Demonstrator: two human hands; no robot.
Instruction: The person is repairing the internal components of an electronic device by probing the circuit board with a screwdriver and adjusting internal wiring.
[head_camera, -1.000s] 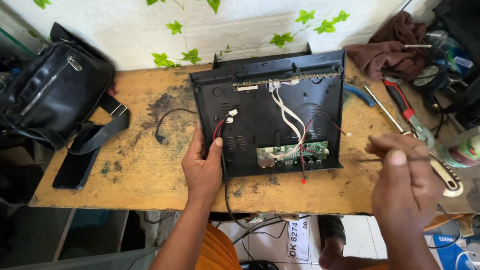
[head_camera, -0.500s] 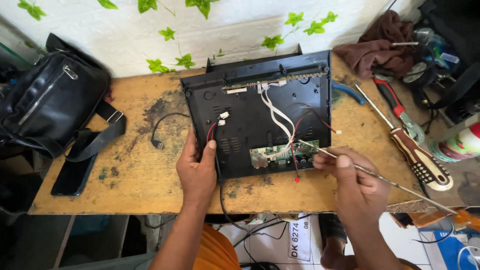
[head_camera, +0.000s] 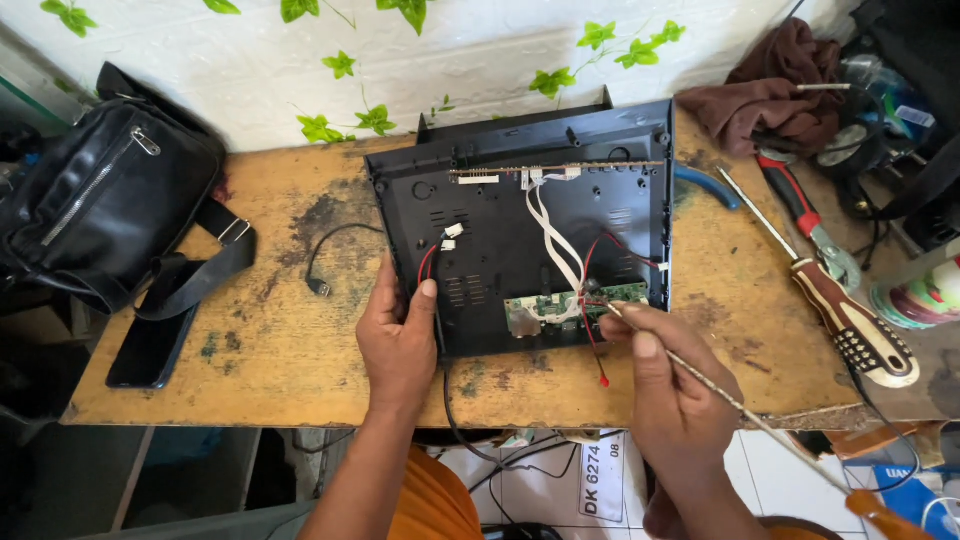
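On the worn wooden table (head_camera: 250, 350), the left hand (head_camera: 398, 340) steadies a black casing (head_camera: 500, 250) while the right hand (head_camera: 675, 385) grips a screwdriver (head_camera: 740, 410).

Worn, stained wooden table (head_camera: 270, 370). On it: black bag (head_camera: 95, 205), phone (head_camera: 150, 345), open black casing (head_camera: 520, 230), loose black cable (head_camera: 325, 260), brown cloth (head_camera: 770, 100), pliers (head_camera: 800, 215), big screwdriver (head_camera: 850, 320).

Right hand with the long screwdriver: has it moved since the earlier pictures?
Yes. The right hand moved left from the table's right side to the green circuit board in the open black casing.
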